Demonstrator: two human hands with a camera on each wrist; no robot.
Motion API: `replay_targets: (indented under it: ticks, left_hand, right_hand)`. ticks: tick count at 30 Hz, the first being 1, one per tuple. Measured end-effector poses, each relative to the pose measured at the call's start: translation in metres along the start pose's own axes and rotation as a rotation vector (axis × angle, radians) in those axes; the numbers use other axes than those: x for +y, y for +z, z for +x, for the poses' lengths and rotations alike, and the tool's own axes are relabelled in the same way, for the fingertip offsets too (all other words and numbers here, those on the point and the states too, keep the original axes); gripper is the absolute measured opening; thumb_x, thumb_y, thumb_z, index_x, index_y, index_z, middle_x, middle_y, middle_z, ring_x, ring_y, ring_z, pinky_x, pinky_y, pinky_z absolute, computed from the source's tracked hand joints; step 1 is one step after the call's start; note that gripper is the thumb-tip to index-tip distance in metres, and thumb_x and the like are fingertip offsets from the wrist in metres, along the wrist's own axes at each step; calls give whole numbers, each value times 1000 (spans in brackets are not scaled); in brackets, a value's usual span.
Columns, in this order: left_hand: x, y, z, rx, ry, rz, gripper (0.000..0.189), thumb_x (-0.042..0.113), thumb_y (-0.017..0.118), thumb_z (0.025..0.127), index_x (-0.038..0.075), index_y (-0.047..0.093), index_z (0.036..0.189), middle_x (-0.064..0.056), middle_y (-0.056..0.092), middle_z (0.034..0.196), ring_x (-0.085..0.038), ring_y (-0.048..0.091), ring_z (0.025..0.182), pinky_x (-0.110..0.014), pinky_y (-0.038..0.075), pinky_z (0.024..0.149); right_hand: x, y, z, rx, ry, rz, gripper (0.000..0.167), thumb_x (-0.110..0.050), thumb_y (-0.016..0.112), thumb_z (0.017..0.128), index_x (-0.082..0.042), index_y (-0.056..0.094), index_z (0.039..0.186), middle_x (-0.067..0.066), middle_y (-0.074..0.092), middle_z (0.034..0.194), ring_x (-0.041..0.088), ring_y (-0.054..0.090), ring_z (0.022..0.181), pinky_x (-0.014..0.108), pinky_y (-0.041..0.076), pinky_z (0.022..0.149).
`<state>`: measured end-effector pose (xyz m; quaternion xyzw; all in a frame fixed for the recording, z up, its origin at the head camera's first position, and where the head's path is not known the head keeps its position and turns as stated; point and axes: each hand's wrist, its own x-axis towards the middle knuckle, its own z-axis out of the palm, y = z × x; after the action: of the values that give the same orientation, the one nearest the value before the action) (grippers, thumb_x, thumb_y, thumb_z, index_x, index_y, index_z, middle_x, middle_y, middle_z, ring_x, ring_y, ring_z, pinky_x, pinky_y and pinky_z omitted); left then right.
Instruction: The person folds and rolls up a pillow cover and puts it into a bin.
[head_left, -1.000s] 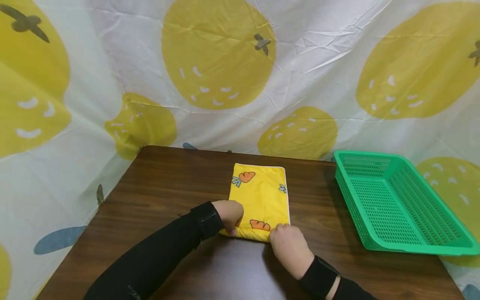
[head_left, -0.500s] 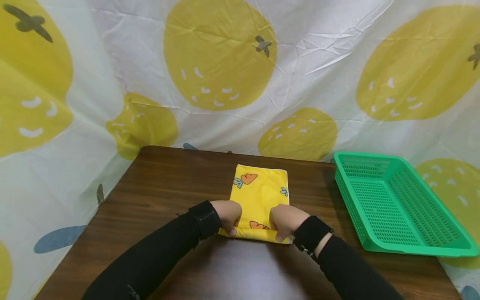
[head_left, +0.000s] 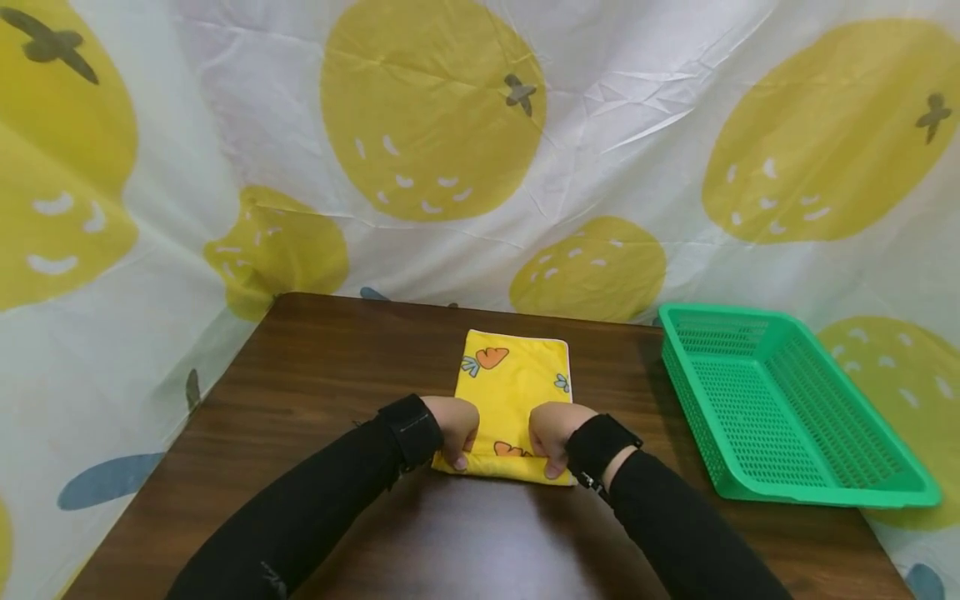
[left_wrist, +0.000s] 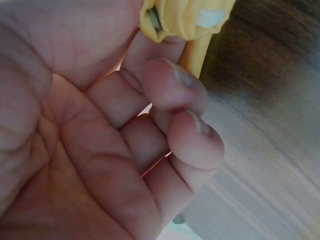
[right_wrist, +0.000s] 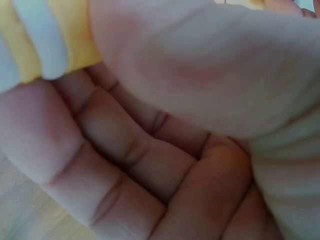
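A yellow cloth with a carrot print and white edging lies on the brown table, its near end turned up into a narrow roll. My left hand pinches the left part of that roll. At its right part my right hand grips with curled fingers, thumb on the near side. In the left wrist view, layered ends of the cloth stick out past the thumb, while other fingers curl below. Yellow and white layers of the cloth sit between thumb and fingers in the right wrist view.
A green plastic basket with perforated walls stands on the right of the table. Behind and to the left hangs a white curtain printed with big yellow fruit.
My right hand has shifted from the cloth's near right corner onto its top side and taken the edge. The near end has gone from nearly flat to rolled up. My left hand stays put.
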<state>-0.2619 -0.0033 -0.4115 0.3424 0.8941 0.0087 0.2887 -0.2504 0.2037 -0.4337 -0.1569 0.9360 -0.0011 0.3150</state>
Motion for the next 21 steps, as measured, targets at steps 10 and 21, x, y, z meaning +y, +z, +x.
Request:
replay_targets:
  ticks: [10,21]
  left_hand:
    - [-33,41,13,405,22,-39,43,39,98,73,17,63,63,5,56,63,-15,52,64,-32,42,62]
    - [9,81,-32,695,71,483,14,24,83,91,14,82,82,0,68,71,-16,52,69,-28,44,62]
  right_hand:
    - [-14,-8,-19,41,45,81,43,-1,96,73,-13,55,64,-1,49,69,18,49,71,30,38,64]
    - [-14,-6,-26,87,37,82,40,0,97,70,-13,60,65,-3,50,69,17,49,70,29,38,63]
